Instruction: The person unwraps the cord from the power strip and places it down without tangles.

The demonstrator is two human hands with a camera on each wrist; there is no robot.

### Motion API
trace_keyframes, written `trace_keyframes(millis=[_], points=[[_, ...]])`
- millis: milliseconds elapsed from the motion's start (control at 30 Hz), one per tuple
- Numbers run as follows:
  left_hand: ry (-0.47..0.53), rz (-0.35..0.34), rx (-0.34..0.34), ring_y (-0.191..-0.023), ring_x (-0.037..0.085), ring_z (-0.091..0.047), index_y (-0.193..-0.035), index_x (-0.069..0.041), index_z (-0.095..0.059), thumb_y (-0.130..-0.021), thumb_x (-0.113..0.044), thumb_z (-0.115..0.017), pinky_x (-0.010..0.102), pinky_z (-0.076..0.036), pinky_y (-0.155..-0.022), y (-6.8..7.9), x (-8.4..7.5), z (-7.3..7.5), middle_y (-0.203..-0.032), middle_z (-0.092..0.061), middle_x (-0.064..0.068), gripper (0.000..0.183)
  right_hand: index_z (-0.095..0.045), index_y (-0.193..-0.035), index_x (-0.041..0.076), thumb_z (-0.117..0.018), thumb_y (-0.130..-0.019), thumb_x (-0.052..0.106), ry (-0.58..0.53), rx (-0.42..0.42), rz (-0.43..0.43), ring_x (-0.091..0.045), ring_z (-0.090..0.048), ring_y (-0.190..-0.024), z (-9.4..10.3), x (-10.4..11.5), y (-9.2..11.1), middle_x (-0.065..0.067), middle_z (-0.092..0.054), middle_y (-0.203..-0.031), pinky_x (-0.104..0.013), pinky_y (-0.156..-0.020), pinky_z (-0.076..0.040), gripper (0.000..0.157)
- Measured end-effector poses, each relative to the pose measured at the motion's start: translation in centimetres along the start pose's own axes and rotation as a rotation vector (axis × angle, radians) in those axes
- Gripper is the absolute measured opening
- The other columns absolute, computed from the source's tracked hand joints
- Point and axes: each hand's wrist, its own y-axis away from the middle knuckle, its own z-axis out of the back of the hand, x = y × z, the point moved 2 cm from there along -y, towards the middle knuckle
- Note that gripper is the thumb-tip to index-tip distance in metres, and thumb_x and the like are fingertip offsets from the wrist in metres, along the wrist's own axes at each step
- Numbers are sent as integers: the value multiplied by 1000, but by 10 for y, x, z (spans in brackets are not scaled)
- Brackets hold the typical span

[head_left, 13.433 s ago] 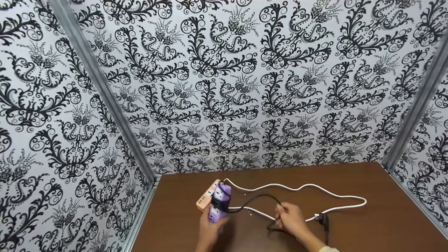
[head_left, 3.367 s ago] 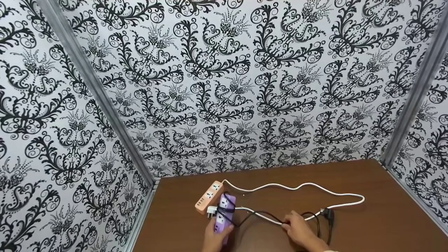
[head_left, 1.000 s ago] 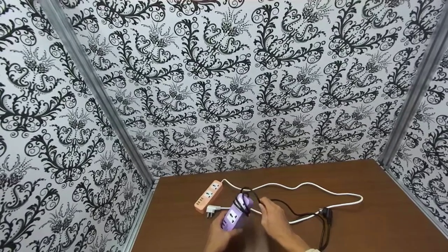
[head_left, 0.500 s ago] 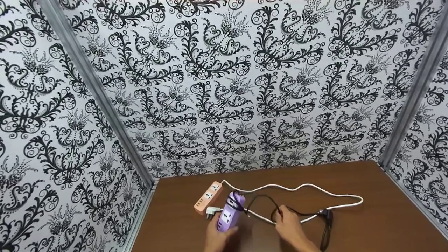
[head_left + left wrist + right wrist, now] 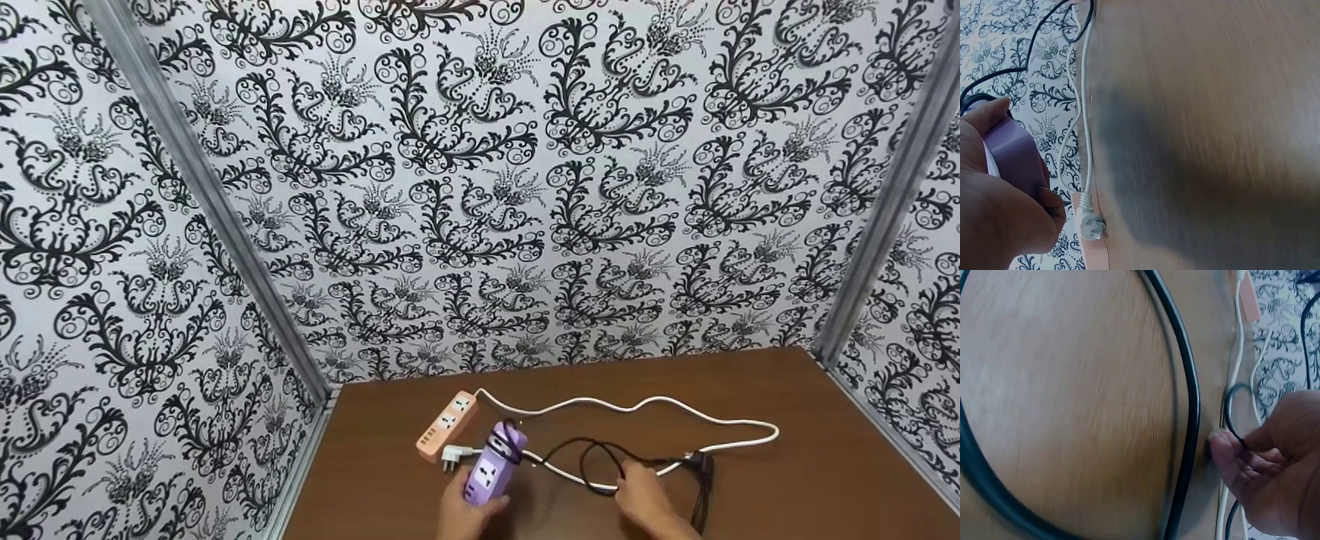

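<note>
Draws black cord farther right than half a second ago | grips purple strip in left hand above surface; pinches cord in right hand | looks part-unwound, with turns left round strip's far end

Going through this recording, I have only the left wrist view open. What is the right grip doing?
Observer: The right wrist view shows the right grip pinching the black cord between thumb and fingers.

Operator: I see little of the purple power strip in the left grip. Which way do its sockets face?

Observer: In the head view they face up toward the camera, with the black cord wound across the far socket.

Operator: Does any plug show besides the white plug that I see?

Observer: Yes, the head view also shows a black plug, to the right of the right grip.
</note>
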Motion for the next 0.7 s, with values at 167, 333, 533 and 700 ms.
trace_keyframes(millis=[167,333,533,700], points=[[-17,-5,5,-80,3,-59,-114,-3,-70,-66,-8,-95,25,-49,-77,1,-4,-3,-95,-73,5,55,-66,-92,-6,-72,-89,-2,12,102,-29,-45,-74,-85,25,22,6,-20,-73,-82,-55,-73,-58,8],[2,8,22,-81,4,-59,-115,-4,-70,-67,-6,-95,25,-49,-77,3,-7,-4,-96,-73,5,54,-66,-93,-6,-73,-89,-2,9,147,-39,-41,-74,-84,28,19,7,-18,-73,-82,-54,-75,-59,9],[-13,1,40,-80,3,-60,-115,-4,-70,-68,-8,-94,25,-50,-76,1,-5,-2,-95,-74,4,53,-61,-83,4,-71,-92,1,-54,196,-73,-25,-65,-74,25,3,0,-6,-65,-75,-44,-70,-55,13],[-7,14,46,-82,4,-60,-116,-5,-70,-69,-8,-93,24,-49,-77,-2,-4,2,-98,-74,5,53,-60,-85,4,-69,-92,2,-55,200,-31,-31,-69,-76,20,1,-1,-8,-65,-75,-46,-69,-55,11]])
